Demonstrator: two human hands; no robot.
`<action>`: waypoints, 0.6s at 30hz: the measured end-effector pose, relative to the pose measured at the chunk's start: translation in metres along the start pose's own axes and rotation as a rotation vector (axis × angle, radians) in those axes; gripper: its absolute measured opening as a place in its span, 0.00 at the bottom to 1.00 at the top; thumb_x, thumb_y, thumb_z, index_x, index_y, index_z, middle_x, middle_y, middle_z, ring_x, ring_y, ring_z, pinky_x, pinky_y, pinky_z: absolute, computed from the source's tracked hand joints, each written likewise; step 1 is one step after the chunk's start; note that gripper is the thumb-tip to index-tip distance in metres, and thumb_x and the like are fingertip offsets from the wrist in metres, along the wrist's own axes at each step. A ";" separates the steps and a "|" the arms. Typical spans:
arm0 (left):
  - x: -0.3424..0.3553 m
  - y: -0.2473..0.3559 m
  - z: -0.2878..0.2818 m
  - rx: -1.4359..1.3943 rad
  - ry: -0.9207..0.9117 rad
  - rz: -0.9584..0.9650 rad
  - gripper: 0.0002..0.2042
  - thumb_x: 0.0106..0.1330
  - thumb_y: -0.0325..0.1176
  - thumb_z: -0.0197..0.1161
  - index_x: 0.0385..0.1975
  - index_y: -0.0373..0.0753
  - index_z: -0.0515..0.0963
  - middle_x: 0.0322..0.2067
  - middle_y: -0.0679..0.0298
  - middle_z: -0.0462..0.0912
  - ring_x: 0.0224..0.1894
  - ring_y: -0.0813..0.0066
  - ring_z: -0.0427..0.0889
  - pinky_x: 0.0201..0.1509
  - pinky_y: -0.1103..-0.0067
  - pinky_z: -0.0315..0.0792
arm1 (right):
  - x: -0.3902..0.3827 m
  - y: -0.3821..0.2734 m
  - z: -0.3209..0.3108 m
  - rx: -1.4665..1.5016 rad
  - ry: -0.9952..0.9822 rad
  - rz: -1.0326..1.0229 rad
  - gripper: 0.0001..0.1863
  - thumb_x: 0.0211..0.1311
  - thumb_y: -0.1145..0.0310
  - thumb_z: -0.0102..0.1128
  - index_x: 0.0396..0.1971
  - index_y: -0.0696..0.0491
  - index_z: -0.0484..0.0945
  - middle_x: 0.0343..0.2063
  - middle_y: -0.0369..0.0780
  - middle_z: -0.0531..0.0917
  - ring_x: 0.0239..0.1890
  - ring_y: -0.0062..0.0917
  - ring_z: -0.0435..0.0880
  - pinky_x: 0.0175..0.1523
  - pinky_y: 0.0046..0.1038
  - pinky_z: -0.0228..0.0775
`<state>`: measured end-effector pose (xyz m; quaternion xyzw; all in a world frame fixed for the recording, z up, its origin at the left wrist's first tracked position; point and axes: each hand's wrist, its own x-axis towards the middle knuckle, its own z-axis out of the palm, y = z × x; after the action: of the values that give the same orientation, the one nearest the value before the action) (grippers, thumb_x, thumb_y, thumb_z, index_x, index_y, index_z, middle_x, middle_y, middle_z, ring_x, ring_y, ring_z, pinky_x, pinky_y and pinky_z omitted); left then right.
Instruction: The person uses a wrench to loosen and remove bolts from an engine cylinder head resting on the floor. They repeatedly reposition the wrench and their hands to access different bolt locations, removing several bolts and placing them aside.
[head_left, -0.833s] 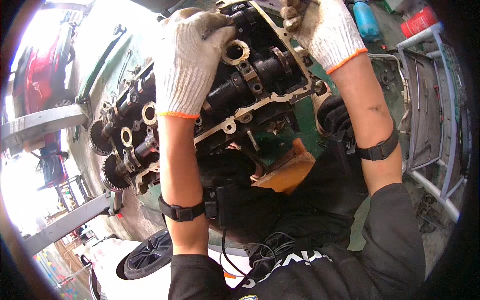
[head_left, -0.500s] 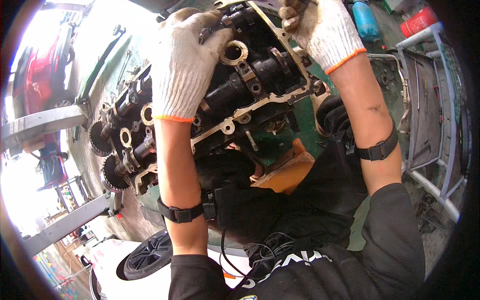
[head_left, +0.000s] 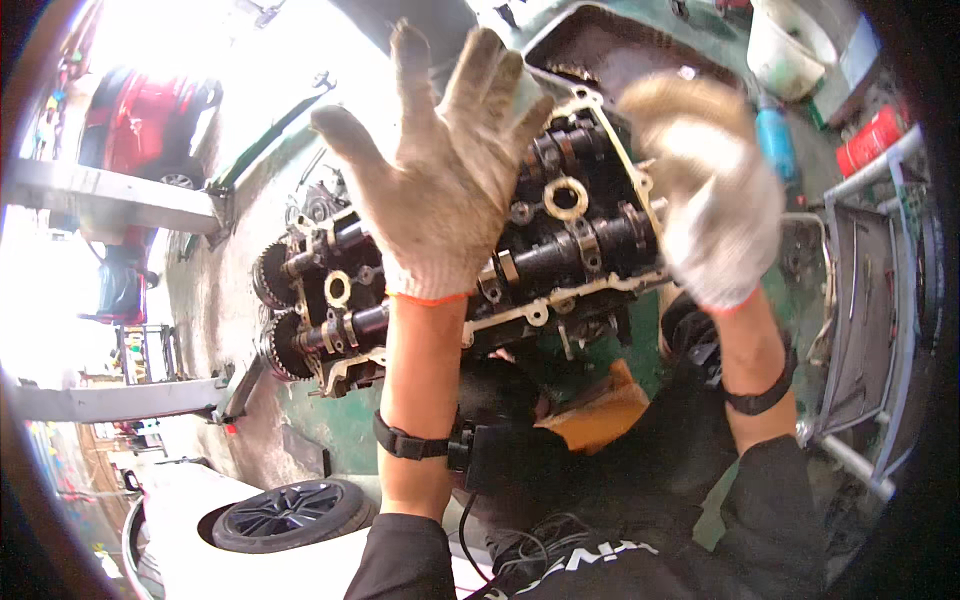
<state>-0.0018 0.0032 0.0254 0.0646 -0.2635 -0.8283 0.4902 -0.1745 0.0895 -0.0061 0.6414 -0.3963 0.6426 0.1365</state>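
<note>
Closest to me, an orange block (head_left: pixel 600 408) sits by my legs, below the near edge of the engine top (head_left: pixel 545 262). That engine top lies in front of me, shafts facing up (whatever bears it is hidden). Its long axis runs left to right on a slant, the right end farther off, and its toothed wheels (head_left: pixel 283 345) point left. Over its middle my left hand (head_left: pixel 435 190) is spread wide, palm toward me, holding nothing. My right hand (head_left: pixel 715 195) blurs beside the right end; I can't tell whether it grips anything. I'd judge this a pause between touches; handling the engine top again calls for turning the left palm down. Past its far right corner lies a dark tray (head_left: pixel 655 55).
</note>
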 end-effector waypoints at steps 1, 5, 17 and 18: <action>0.000 0.000 -0.003 -0.067 -0.023 -0.015 0.45 0.67 0.79 0.37 0.74 0.53 0.64 0.74 0.47 0.61 0.76 0.46 0.59 0.81 0.45 0.42 | -0.004 -0.008 0.007 -0.036 -0.120 -0.065 0.17 0.65 0.57 0.68 0.48 0.50 0.81 0.42 0.40 0.85 0.31 0.25 0.87 0.31 0.24 0.80; 0.003 -0.010 -0.011 0.010 0.097 0.065 0.41 0.58 0.78 0.57 0.64 0.56 0.69 0.65 0.54 0.68 0.71 0.47 0.61 0.73 0.34 0.55 | -0.023 -0.045 0.021 -0.051 -0.473 -0.102 0.26 0.52 0.58 0.79 0.49 0.51 0.82 0.45 0.43 0.85 0.27 0.27 0.87 0.29 0.24 0.78; 0.020 -0.026 -0.025 0.404 0.150 0.305 0.42 0.72 0.43 0.65 0.78 0.47 0.44 0.78 0.55 0.42 0.80 0.54 0.44 0.64 0.41 0.75 | -0.033 -0.065 0.034 -0.262 -0.355 -0.081 0.19 0.55 0.67 0.67 0.45 0.62 0.82 0.44 0.53 0.86 0.24 0.30 0.84 0.30 0.30 0.76; 0.020 -0.027 -0.025 0.365 0.081 0.349 0.39 0.73 0.40 0.65 0.78 0.45 0.48 0.78 0.55 0.46 0.80 0.55 0.45 0.64 0.45 0.77 | -0.033 -0.063 0.033 -0.201 -0.357 -0.051 0.18 0.54 0.67 0.69 0.44 0.60 0.82 0.43 0.51 0.86 0.24 0.30 0.84 0.29 0.30 0.75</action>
<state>-0.0239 -0.0133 -0.0064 0.1387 -0.3958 -0.6666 0.6162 -0.1032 0.1184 -0.0200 0.7382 -0.4598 0.4723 0.1436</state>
